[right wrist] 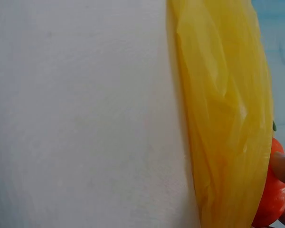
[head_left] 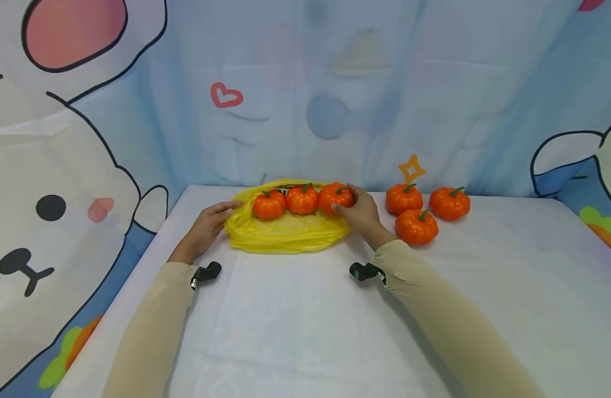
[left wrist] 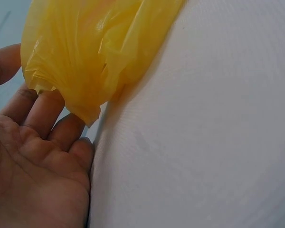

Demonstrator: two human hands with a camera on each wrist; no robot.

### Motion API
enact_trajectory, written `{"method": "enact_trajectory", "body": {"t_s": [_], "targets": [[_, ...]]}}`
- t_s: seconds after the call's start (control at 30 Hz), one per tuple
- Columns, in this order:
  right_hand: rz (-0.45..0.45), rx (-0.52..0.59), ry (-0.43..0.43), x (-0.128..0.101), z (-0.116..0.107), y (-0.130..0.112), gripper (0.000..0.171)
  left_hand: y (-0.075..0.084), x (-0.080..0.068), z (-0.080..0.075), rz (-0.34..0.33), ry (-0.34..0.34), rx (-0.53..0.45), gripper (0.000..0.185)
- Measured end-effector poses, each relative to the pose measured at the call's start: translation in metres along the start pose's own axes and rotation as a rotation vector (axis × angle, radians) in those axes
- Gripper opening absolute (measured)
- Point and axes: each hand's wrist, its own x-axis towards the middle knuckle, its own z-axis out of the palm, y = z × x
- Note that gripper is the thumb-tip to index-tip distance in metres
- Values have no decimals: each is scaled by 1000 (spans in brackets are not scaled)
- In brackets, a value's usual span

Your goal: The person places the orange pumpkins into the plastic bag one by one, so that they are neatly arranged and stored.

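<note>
Right hand [head_left: 363, 214] fingers curled round pumpkin [head_left: 334, 198] on yellow bag [head_left: 285, 232]; left hand [head_left: 208, 224], fingers straight, touches bag's 9 o'clock edge; three pumpkins [head_left: 417, 226] at 3 o'clock.

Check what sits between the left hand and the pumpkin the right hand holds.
In the head view, two more pumpkins sit in a row on the yellow bag, between the left hand and the held pumpkin in the right hand.

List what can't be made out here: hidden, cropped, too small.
- Head view: whether the three pumpkins sit in or on the yellow bag; folds hide its opening.
- Right wrist view: the held pumpkin is cut by the edge and covered by the bag; the right hand shows only fingers.
- Left wrist view: left hand is cropped.
</note>
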Motion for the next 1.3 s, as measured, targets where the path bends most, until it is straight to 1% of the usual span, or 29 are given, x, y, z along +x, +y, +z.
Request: {"method": "enact_trajectory", "body": {"t_s": [0.13, 0.23, 0.3, 0.5, 0.6, 0.73, 0.83, 0.93, 1.03, 1.17, 1.23, 1.3], "targets": [[9, -39, 6, 1, 1, 2, 74, 0, 0, 1, 4, -6, -1, 43], [16, -104, -11, 1, 0, 0, 74, 0, 0, 1, 7, -6, 3, 43], [23, -162, -37, 2, -1, -2, 75, 1, 0, 0, 5, -3, 6, 43], [5, -394, -143, 5, -10, -13, 76, 2, 1, 0, -6, 9, 15, 43], [-6, -468, -202, 7, -14, -17, 81, 1, 1, -1, -10, 12, 17, 44], [-47, -480, -246, -2, -27, -20, 90, -1, 1, -1, -11, 11, 13, 43], [-123, -431, -244, -21, -45, -27, 90, -1, 2, 0, -1, 3, 15, 43], [-181, -335, -213, -46, -66, -34, 86, 0, 3, 1, 6, -5, 15, 43], [-259, -258, -141, -71, -83, -38, 80, 0, 1, 2, 7, -3, 18, 44], [-377, -196, 15, -101, -101, -38, 65, 1, 0, 1, 8, -7, 22, 44], [-433, -166, 90, -112, -110, -34, 59, 0, -1, 0, 9, -11, 22, 44], [-452, -165, 154, -120, -118, -29, 55, 0, 0, -1, 8, -9, 25, 43]]}}
